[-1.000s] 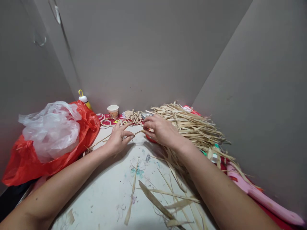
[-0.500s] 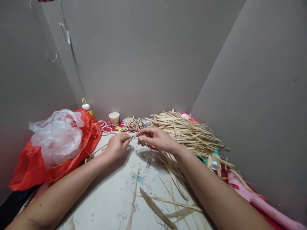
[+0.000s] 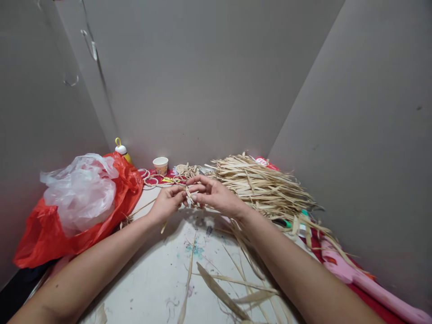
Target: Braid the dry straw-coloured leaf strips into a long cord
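My left hand [image 3: 169, 202] and my right hand [image 3: 216, 196] meet over the far middle of the white table. Between their fingertips is a small twisted piece of pale dried straw [image 3: 189, 196]. The left thumb and fingers pinch its left side, and a strand end [image 3: 164, 227] hangs below that hand. My right thumb and fingers close on its other side, with the upper fingers arched over it. Fingers cover part of the piece, so its full shape is hidden. A big heap of dried straw strips [image 3: 259, 182] lies just beyond and right of my right hand.
On the left, a red plastic bag [image 3: 37, 238] holds a crumpled clear bag [image 3: 84, 189]. A paper cup [image 3: 160, 165], a yellow-and-white bottle [image 3: 122, 150] and cord rings [image 3: 150, 182] stand along the back. Loose flat strips [image 3: 219, 290] lie in front. A pink object [image 3: 367, 288] is at right.
My hands have come closer together and turned, showing more of the twisted straw between them. The right fingers now arch over it, and a strand end has appeared below the left hand.
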`<state>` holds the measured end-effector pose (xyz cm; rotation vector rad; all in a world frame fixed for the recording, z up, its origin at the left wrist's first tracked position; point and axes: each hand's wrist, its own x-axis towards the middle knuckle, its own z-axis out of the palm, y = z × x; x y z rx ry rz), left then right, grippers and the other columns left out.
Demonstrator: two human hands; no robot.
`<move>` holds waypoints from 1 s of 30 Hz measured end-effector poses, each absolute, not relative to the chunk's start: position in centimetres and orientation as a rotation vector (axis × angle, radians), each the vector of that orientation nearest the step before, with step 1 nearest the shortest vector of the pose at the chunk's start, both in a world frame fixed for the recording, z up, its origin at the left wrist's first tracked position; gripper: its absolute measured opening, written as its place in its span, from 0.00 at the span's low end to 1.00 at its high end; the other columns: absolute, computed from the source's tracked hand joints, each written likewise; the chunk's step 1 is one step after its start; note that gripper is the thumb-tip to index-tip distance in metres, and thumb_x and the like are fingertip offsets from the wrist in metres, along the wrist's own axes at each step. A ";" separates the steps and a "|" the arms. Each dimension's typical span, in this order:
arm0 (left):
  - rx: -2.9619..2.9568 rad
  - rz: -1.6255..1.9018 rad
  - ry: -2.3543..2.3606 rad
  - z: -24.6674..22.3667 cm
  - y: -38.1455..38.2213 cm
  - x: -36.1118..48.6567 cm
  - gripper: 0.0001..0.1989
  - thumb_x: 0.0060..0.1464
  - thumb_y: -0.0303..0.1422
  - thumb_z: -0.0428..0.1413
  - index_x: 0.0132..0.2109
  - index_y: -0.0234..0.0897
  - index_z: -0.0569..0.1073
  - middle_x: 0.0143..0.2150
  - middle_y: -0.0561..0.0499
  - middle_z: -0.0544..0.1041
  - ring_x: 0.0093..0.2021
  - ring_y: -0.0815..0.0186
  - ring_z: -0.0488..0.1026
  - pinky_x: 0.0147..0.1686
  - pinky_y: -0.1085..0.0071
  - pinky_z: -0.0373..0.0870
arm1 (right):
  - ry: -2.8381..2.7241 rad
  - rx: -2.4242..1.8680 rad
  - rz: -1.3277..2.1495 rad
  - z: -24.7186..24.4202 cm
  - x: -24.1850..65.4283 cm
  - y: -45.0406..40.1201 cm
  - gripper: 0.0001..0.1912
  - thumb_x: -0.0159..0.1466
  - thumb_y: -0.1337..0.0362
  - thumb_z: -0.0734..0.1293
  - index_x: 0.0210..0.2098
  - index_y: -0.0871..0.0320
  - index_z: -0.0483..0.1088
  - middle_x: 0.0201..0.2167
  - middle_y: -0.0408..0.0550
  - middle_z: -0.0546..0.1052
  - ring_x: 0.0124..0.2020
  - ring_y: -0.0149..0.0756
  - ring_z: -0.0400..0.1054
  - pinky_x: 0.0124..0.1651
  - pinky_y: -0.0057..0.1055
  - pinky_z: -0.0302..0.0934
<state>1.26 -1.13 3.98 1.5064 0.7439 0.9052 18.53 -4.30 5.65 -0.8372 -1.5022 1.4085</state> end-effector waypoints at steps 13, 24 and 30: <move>1.422 0.948 0.738 3.7 -1.2 1.4 0.14 0.45 0.40 0.60 0.31 0.34 0.68 0.18 0.61 0.64 0.16 0.79 0.52 0.18 0.77 0.46 | -1.847 -1.031 1.061 5.9 17.9 -5.0 0.14 0.54 0.70 0.66 0.41 0.60 0.70 0.28 0.42 0.70 0.24 0.25 0.62 0.28 0.25 0.57; 1.484 0.754 0.751 4.2 -1.9 1.4 0.08 0.47 0.34 0.58 0.32 0.34 0.70 0.18 0.60 0.65 0.16 0.79 0.52 0.16 0.78 0.45 | -2.191 -1.095 0.556 6.6 19.1 -5.0 0.07 0.53 0.71 0.64 0.20 0.60 0.62 0.24 0.42 0.64 0.28 0.28 0.58 0.32 0.25 0.53; 1.404 0.624 0.742 4.9 -2.3 1.4 0.06 0.44 0.32 0.58 0.27 0.35 0.67 0.14 0.62 0.60 0.13 0.79 0.48 0.14 0.78 0.41 | -2.378 -1.198 0.487 7.3 18.7 -6.0 0.05 0.52 0.73 0.63 0.21 0.61 0.65 0.24 0.42 0.62 0.27 0.28 0.56 0.32 0.27 0.52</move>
